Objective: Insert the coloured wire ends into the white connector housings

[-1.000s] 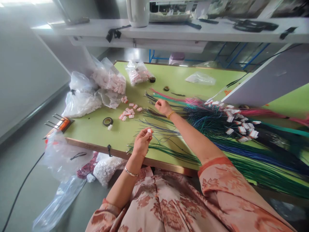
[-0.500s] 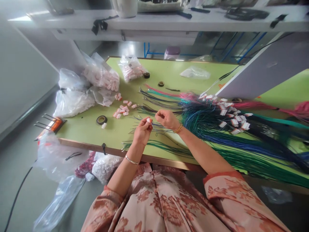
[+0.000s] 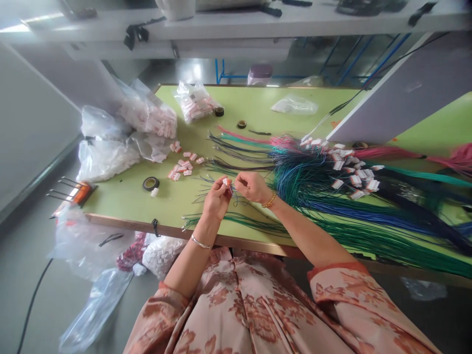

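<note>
Over the near part of the green table, my left hand [image 3: 217, 199] pinches a small white-and-orange connector [image 3: 226, 182] between thumb and fingertips. Thin wires [image 3: 231, 191] show just below the connector, close to my left fingers. My right hand [image 3: 252, 187] is closed in a pinch just right of the connector; whatever its fingertips hold is too small to make out. Bundled dark, green and blue wires [image 3: 291, 177] lie behind and to the right of my right hand. Several loose connectors [image 3: 180, 169] are scattered on the table left of my hands.
Plastic bags of connectors [image 3: 147, 115] stand at the back left. A black tape roll [image 3: 151, 184] lies left of my hands. Wired connectors [image 3: 356, 177] are piled at the right. A white shelf [image 3: 236, 29] spans the back, and the table's front edge [image 3: 121, 221] runs before me.
My right hand has come slightly closer to the connector in my left hand. The view has shifted a little, so the table things appear slightly further left.
</note>
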`<move>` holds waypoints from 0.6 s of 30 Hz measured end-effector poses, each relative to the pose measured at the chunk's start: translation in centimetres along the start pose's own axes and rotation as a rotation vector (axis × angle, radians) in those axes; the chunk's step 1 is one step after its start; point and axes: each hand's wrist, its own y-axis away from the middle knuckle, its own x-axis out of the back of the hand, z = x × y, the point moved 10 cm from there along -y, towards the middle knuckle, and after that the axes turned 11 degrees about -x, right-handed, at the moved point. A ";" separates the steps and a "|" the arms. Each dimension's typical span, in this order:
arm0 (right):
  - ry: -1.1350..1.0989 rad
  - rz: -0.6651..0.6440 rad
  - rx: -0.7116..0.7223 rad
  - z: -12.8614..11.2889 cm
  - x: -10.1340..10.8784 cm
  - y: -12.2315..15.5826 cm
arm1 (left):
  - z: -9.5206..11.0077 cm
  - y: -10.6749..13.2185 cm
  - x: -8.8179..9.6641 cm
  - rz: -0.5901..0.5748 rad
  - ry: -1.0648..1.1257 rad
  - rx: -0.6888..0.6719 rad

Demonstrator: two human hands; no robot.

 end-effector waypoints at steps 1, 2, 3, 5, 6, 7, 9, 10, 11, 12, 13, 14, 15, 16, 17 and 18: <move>0.009 0.000 -0.005 0.1 0.0 0.0 | 0.0 0.0 0.0 -0.004 0.000 -0.003; 0.013 -0.003 -0.012 0.2 -0.1 0.0 | 0.0 0.0 -0.1 -0.007 0.002 -0.007; 0.011 -0.008 -0.020 0.3 -0.2 0.0 | 0.0 0.0 -0.1 -0.008 0.006 -0.011; -0.017 -0.020 -0.031 0.7 -0.4 -0.1 | 0.2 0.1 -0.3 -0.008 0.008 -0.028; -0.043 -0.030 -0.030 0.8 -0.5 -0.1 | 0.4 0.1 -0.4 -0.007 0.006 -0.041; -0.073 -0.041 -0.028 0.9 -0.6 -0.2 | 0.6 0.2 -0.5 -0.006 0.000 -0.056; -0.123 -0.063 -0.018 1.0 -0.9 -0.3 | 0.8 0.4 -0.7 -0.005 -0.024 -0.081; -0.135 -0.073 -0.012 1.0 -1.0 -0.3 | 0.8 0.4 -0.7 -0.003 -0.039 -0.090; -0.135 -0.078 -0.005 1.0 -1.1 -0.2 | 0.8 0.5 -0.7 0.000 -0.056 -0.098; -0.123 -0.077 0.006 0.9 -1.1 -0.2 | 0.8 0.6 -0.7 0.005 -0.075 -0.109; -0.100 -0.071 0.021 0.7 -1.2 -0.1 | 0.8 0.6 -0.7 0.010 -0.094 -0.119; -0.070 -0.061 0.042 0.5 -1.1 0.0 | 0.7 0.7 -0.6 0.016 -0.112 -0.127; -0.035 -0.045 0.067 0.3 -1.1 0.2 | 0.6 0.6 -0.5 0.023 -0.128 -0.131; 0.000 -0.027 0.099 -0.1 -1.0 0.4 | 0.6 0.6 -0.3 0.032 -0.138 -0.130; 0.030 -0.013 0.133 -0.4 -1.0 0.5 | 0.5 0.5 -0.2 0.041 -0.140 -0.123; 0.052 -0.005 0.165 -0.7 -1.0 0.7 | 0.5 0.4 0.0 0.048 -0.135 -0.113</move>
